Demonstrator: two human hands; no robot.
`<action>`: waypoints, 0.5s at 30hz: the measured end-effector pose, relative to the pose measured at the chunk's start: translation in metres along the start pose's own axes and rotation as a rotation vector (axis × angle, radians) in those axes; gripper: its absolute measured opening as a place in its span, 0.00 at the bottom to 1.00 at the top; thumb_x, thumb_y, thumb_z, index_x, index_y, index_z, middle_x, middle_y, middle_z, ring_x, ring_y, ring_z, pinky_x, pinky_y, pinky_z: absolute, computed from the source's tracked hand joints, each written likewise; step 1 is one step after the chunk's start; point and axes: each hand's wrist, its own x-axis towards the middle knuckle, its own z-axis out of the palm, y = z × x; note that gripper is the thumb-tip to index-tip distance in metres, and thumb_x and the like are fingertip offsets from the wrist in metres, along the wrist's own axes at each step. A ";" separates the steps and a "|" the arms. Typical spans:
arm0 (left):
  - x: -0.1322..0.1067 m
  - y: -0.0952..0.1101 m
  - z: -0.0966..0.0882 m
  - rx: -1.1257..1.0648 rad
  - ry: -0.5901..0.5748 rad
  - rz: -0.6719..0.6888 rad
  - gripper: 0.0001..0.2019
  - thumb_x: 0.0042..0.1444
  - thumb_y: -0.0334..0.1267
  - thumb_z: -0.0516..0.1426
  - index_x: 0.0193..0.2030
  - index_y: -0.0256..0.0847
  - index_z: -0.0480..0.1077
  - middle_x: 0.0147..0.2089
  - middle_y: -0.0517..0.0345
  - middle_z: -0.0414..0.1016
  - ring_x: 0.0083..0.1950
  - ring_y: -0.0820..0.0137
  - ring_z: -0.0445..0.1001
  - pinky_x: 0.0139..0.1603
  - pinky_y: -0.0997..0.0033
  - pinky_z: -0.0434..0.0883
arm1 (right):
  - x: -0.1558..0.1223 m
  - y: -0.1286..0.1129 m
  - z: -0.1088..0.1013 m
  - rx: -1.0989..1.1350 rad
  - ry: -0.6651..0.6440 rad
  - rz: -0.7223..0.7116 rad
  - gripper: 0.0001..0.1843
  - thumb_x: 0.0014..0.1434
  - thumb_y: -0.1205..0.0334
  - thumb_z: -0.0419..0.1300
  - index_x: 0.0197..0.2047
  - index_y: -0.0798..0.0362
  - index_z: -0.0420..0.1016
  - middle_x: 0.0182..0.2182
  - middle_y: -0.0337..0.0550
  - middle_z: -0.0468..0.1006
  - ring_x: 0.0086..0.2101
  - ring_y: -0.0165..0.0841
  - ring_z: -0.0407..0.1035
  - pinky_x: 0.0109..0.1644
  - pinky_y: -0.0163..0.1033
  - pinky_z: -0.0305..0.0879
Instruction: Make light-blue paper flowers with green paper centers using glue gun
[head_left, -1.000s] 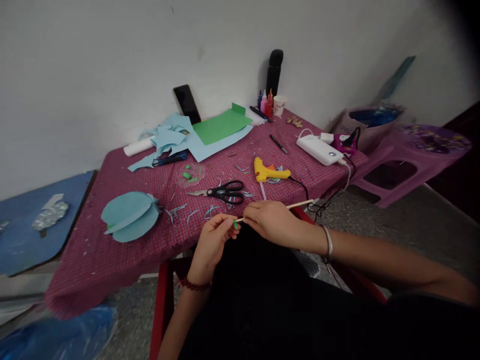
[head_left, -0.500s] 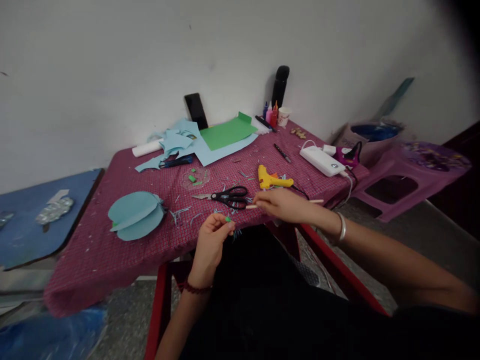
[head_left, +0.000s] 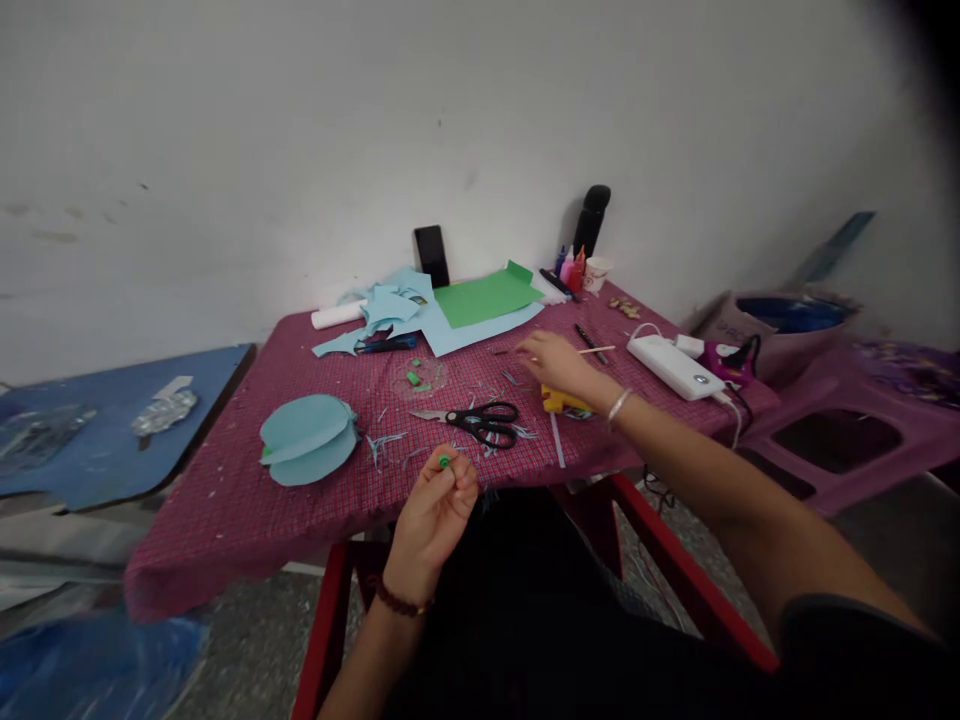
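Observation:
My left hand is near the table's front edge, thumb and fingers closed on a small green paper coil. My right hand reaches over the middle of the table, fingertips partly extended; a thin wooden stick sticks out behind it and appears held, its other end hidden. Under my right wrist lies a yellow glue gun, mostly covered. Black-handled scissors lie partly open between my hands. Left of them rests a light-blue paper shape of folded round layers. Green paper bits lie on a clear round piece.
Green paper lies over light-blue paper scraps at the back. A phone leans on the wall. Paint bottles, a paper cup, a marker and a white power bank are at the right. A white strip overhangs the front.
My right hand has moved away from the front edge, up past the glue gun, with the stick. My left hand has turned, showing more of the green coil. The view has shifted.

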 end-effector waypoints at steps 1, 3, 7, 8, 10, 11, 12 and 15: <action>0.000 0.000 0.001 0.015 0.004 0.015 0.15 0.42 0.29 0.68 0.36 0.40 0.70 0.28 0.63 0.64 0.30 0.80 0.66 0.29 0.83 0.67 | -0.011 -0.016 0.005 0.065 0.007 -0.025 0.12 0.64 0.69 0.53 0.46 0.61 0.74 0.46 0.56 0.77 0.47 0.38 0.68 0.48 0.40 0.61; -0.001 -0.001 0.003 0.054 0.005 0.029 0.17 0.42 0.30 0.68 0.37 0.41 0.69 0.29 0.64 0.65 0.30 0.80 0.66 0.30 0.82 0.68 | -0.037 -0.048 0.017 0.197 -0.019 -0.076 0.11 0.65 0.67 0.52 0.43 0.58 0.75 0.38 0.45 0.79 0.39 0.32 0.71 0.43 0.35 0.64; -0.001 -0.004 0.005 0.238 0.083 0.102 0.16 0.43 0.33 0.68 0.35 0.41 0.67 0.29 0.65 0.67 0.29 0.79 0.68 0.32 0.79 0.69 | -0.079 -0.091 0.039 0.786 -0.117 -0.116 0.08 0.61 0.61 0.57 0.36 0.56 0.74 0.30 0.40 0.78 0.32 0.29 0.71 0.37 0.34 0.66; 0.000 -0.005 0.004 0.300 0.116 0.159 0.15 0.43 0.34 0.67 0.34 0.41 0.66 0.28 0.66 0.68 0.29 0.79 0.68 0.32 0.79 0.68 | -0.084 -0.096 0.042 0.929 -0.124 -0.086 0.08 0.60 0.60 0.58 0.35 0.56 0.73 0.29 0.39 0.77 0.31 0.29 0.71 0.37 0.35 0.65; 0.001 -0.008 0.002 0.388 0.169 0.282 0.13 0.45 0.33 0.66 0.32 0.41 0.65 0.28 0.67 0.68 0.29 0.79 0.68 0.32 0.78 0.68 | -0.088 -0.100 0.048 1.084 -0.098 -0.006 0.07 0.56 0.60 0.60 0.34 0.55 0.73 0.28 0.38 0.75 0.29 0.29 0.69 0.35 0.35 0.64; 0.001 -0.009 0.001 0.431 0.191 0.344 0.13 0.46 0.32 0.66 0.31 0.41 0.65 0.29 0.67 0.68 0.29 0.79 0.68 0.33 0.78 0.68 | -0.088 -0.100 0.050 1.104 -0.074 0.029 0.06 0.55 0.60 0.61 0.34 0.55 0.72 0.28 0.37 0.74 0.29 0.29 0.67 0.34 0.35 0.63; 0.002 -0.010 0.000 0.483 0.211 0.400 0.12 0.47 0.32 0.65 0.31 0.41 0.65 0.30 0.67 0.69 0.30 0.78 0.69 0.34 0.78 0.68 | -0.087 -0.101 0.052 1.117 -0.051 0.057 0.06 0.53 0.61 0.62 0.34 0.55 0.72 0.27 0.36 0.74 0.28 0.29 0.66 0.34 0.35 0.61; 0.000 -0.013 -0.002 0.716 0.274 0.546 0.10 0.50 0.31 0.63 0.33 0.41 0.65 0.33 0.64 0.72 0.34 0.76 0.71 0.39 0.76 0.68 | -0.082 -0.105 0.059 1.225 -0.019 0.131 0.05 0.49 0.63 0.64 0.31 0.54 0.73 0.26 0.34 0.71 0.27 0.28 0.63 0.33 0.34 0.58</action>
